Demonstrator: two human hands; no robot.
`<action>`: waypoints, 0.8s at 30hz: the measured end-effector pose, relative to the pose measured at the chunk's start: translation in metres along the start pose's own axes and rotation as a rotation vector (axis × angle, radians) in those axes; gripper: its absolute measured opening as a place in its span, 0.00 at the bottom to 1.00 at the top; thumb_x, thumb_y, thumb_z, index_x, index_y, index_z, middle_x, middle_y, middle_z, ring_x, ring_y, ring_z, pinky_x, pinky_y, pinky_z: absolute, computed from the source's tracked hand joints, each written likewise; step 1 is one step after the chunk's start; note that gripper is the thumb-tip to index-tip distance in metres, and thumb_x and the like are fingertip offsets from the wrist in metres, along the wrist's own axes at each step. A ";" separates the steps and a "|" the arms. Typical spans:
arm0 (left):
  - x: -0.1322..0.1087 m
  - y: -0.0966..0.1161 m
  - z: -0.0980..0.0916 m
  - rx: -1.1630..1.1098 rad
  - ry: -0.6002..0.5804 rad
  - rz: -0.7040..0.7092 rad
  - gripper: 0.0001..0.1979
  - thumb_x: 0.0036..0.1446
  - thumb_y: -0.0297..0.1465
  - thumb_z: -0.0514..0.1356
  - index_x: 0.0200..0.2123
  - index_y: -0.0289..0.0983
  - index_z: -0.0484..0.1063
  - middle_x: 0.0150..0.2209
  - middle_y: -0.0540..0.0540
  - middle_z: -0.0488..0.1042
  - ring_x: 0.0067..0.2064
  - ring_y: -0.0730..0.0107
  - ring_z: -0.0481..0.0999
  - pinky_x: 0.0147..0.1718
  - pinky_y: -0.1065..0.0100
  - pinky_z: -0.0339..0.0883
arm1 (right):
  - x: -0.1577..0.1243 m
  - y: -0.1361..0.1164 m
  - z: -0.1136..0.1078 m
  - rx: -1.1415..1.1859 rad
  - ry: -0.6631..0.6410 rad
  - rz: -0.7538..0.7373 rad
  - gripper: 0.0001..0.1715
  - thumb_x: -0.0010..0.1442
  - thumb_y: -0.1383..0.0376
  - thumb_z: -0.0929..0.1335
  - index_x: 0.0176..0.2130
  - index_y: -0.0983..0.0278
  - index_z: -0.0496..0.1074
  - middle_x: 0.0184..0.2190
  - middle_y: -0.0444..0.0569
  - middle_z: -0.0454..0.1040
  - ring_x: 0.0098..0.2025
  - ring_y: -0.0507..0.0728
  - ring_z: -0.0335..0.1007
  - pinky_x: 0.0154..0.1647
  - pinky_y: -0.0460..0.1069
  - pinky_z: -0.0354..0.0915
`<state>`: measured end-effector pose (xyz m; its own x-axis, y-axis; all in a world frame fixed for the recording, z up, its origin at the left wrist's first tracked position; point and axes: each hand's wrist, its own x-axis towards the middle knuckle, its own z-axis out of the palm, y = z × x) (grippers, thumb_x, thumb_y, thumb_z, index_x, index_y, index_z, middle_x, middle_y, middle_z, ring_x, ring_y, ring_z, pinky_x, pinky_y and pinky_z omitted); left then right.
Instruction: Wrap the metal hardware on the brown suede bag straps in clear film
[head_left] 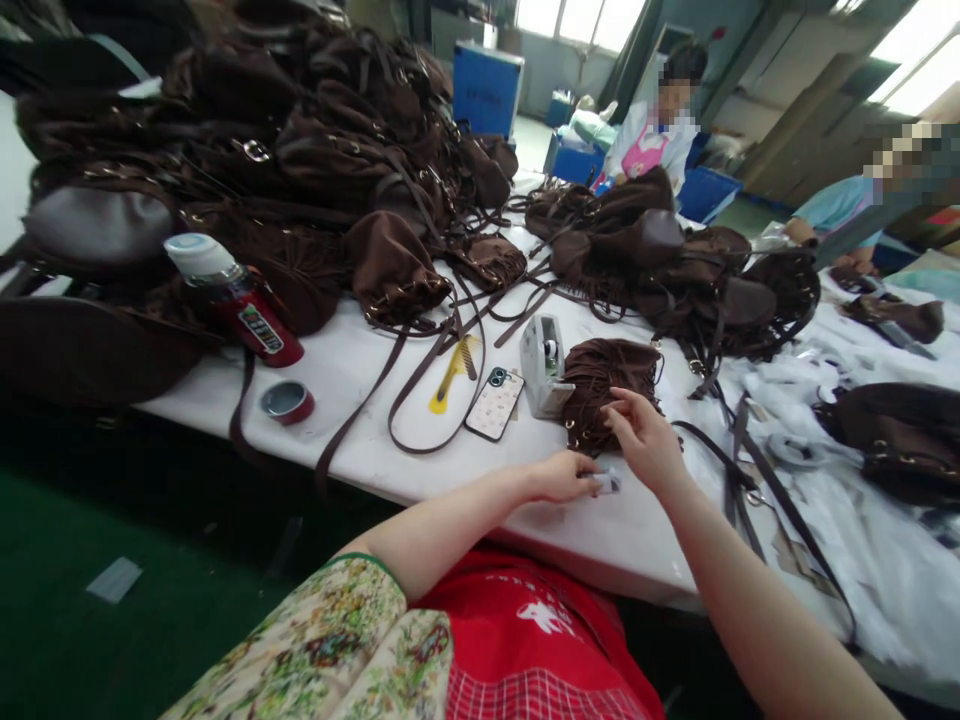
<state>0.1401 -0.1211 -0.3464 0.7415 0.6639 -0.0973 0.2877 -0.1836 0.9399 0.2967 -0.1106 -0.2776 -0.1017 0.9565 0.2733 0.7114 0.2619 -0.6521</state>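
My left hand (564,477) rests on the white table (352,370) near its front edge, fingers pinched on a small pale item (606,483) that I cannot name. My right hand (645,440) is just to its right, fingers curled and touching the fringe of a small brown suede bag (604,385) lying in front of me. A white tape dispenser (544,365) stands against the bag's left side.
A phone (495,402), a yellow comb (454,372), loose brown straps (420,380), a red bottle (240,300) and a red tape roll (287,402) lie to the left. Piles of brown bags (285,150) fill the back. Two other people sit at the far right.
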 end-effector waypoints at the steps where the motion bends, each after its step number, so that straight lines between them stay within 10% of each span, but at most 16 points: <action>1: 0.000 -0.002 0.002 0.013 0.003 0.005 0.13 0.57 0.35 0.55 0.37 0.34 0.76 0.31 0.48 0.76 0.31 0.72 0.71 0.32 0.73 0.63 | 0.017 -0.004 0.008 0.087 -0.028 0.099 0.21 0.61 0.58 0.63 0.52 0.64 0.68 0.36 0.50 0.76 0.31 0.54 0.72 0.32 0.48 0.70; 5: -0.002 -0.007 0.004 0.025 0.003 0.002 0.15 0.58 0.38 0.55 0.42 0.36 0.76 0.34 0.49 0.77 0.35 0.69 0.73 0.39 0.71 0.65 | 0.068 -0.012 0.039 0.272 -0.170 0.428 0.18 0.56 0.57 0.67 0.40 0.67 0.75 0.21 0.44 0.71 0.16 0.49 0.61 0.14 0.43 0.57; 11: -0.005 -0.008 0.002 0.043 0.010 0.009 0.13 0.58 0.34 0.55 0.40 0.36 0.76 0.36 0.48 0.78 0.37 0.67 0.74 0.37 0.70 0.66 | 0.079 -0.009 0.055 0.442 -0.196 0.516 0.25 0.44 0.52 0.73 0.35 0.71 0.76 0.10 0.33 0.51 0.12 0.44 0.41 0.11 0.42 0.36; 24: -0.006 -0.004 0.001 0.058 0.001 0.060 0.11 0.59 0.32 0.54 0.40 0.36 0.75 0.37 0.47 0.78 0.37 0.67 0.75 0.38 0.70 0.65 | 0.051 -0.016 0.049 0.754 -0.200 0.554 0.25 0.43 0.51 0.75 0.32 0.68 0.73 0.15 0.34 0.50 0.15 0.44 0.40 0.13 0.43 0.36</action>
<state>0.1353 -0.1246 -0.3498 0.7578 0.6512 -0.0408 0.2776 -0.2652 0.9234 0.2460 -0.0600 -0.2882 -0.0516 0.9554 -0.2908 0.0658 -0.2873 -0.9556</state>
